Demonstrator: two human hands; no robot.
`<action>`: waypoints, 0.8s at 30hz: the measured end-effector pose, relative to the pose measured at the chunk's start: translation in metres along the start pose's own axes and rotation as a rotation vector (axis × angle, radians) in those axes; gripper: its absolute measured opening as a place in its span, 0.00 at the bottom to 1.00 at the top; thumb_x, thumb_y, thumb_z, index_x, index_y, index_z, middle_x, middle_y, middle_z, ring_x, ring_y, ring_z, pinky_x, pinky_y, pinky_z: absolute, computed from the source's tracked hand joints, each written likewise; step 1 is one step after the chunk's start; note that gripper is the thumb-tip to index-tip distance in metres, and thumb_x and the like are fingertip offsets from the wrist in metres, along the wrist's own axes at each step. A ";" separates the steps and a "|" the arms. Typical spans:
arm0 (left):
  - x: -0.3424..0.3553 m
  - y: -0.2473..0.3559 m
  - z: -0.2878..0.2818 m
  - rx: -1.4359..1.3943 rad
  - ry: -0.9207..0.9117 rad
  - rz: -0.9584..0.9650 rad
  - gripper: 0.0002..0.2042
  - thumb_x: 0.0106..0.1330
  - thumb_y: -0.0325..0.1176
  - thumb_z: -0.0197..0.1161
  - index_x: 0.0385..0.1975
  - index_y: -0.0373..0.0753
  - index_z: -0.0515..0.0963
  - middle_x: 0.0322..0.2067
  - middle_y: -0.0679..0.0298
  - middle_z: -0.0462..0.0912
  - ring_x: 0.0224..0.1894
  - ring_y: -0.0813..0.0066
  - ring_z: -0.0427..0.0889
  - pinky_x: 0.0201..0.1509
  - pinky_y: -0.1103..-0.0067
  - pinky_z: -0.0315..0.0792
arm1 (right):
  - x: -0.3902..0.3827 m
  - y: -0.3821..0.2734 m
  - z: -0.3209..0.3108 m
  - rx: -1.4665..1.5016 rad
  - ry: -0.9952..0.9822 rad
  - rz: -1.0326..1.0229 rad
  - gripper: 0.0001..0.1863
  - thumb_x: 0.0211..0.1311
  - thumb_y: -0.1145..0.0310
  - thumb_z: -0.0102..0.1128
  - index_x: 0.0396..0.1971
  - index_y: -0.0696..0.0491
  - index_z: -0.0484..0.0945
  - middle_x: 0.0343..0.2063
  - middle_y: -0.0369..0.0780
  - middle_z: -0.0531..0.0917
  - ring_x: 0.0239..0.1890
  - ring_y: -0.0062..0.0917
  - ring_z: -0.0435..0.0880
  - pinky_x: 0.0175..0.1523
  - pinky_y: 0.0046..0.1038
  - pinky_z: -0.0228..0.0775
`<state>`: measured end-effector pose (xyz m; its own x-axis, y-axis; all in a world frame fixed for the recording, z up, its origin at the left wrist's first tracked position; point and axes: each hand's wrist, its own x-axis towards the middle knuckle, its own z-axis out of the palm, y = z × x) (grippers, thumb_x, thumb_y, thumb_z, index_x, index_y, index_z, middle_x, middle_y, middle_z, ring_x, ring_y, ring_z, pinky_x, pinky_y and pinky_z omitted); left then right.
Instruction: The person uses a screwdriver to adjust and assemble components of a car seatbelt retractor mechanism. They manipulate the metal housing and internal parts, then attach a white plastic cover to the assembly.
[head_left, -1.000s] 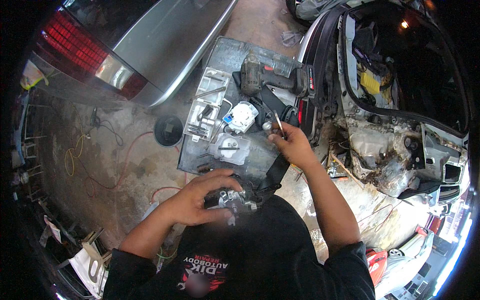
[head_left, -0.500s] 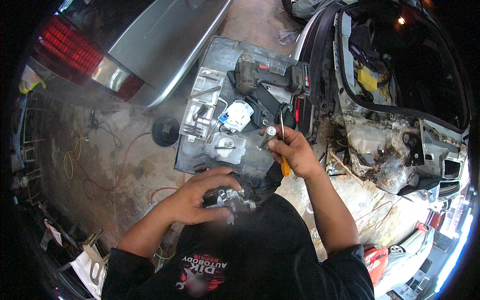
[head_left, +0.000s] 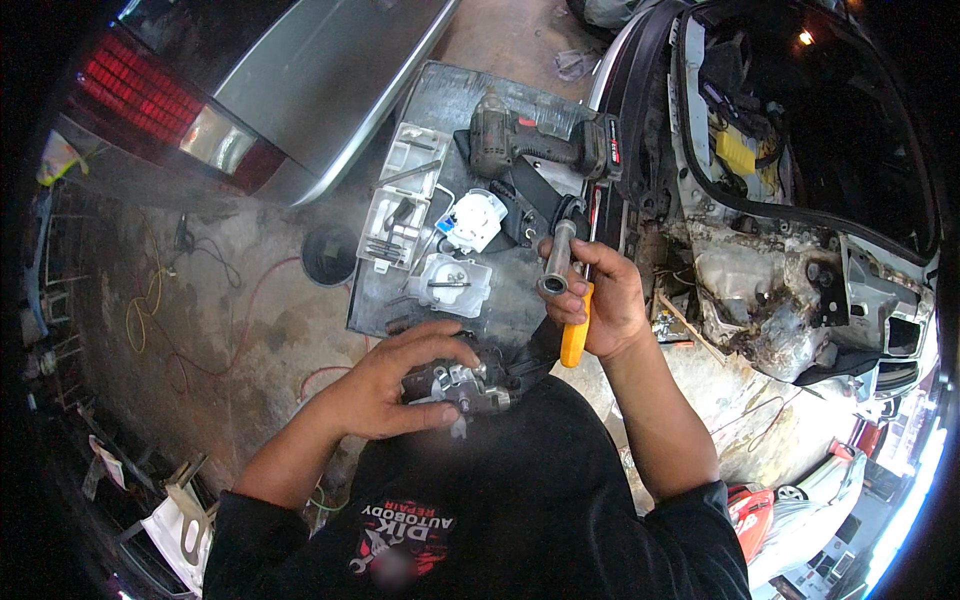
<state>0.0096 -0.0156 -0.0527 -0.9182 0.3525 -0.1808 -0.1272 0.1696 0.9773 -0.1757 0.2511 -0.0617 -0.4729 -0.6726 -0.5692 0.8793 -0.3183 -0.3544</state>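
My left hand [head_left: 385,388] curls thumb and fingers round a black mechanism with bright metal parts [head_left: 470,386], close to my shirt. Dark material beside it looks like a strap. In my right hand [head_left: 618,298] are two things: a hollow metal tube [head_left: 557,262], its open end tipped toward me, and a screwdriver [head_left: 574,335] with a yellow handle and thin shaft pointing away. Both stay above the table's right side, apart from the mechanism. On the table lie a white plastic housing with a blue piece [head_left: 472,221] and a translucent cover [head_left: 452,284] with small metal parts on it.
A cordless impact driver [head_left: 540,145] lies at the back of the dark table [head_left: 440,90]. Along its left edge sits a compartment tray [head_left: 400,205] with small parts. A silver car [head_left: 330,90] stands left, a stripped car body [head_left: 760,280] right, a dark bucket [head_left: 331,258] on the floor.
My right hand has turned and shifted slightly right; the tube's other, open end now faces me and more of the yellow handle shows. My left hand stays on the mechanism.
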 end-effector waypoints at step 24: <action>0.003 0.000 -0.001 0.005 0.015 0.059 0.27 0.63 0.43 0.79 0.62 0.45 0.81 0.66 0.45 0.78 0.74 0.46 0.72 0.78 0.59 0.64 | 0.007 -0.006 -0.002 0.376 0.033 -0.019 0.14 0.75 0.59 0.57 0.41 0.56 0.81 0.21 0.29 0.69 0.23 0.18 0.68 0.21 0.19 0.59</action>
<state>0.0064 -0.0151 -0.0535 -0.9297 0.3480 -0.1207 -0.0704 0.1537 0.9856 -0.1842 0.2492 -0.0654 -0.4859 -0.6438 -0.5911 0.8268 -0.5579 -0.0720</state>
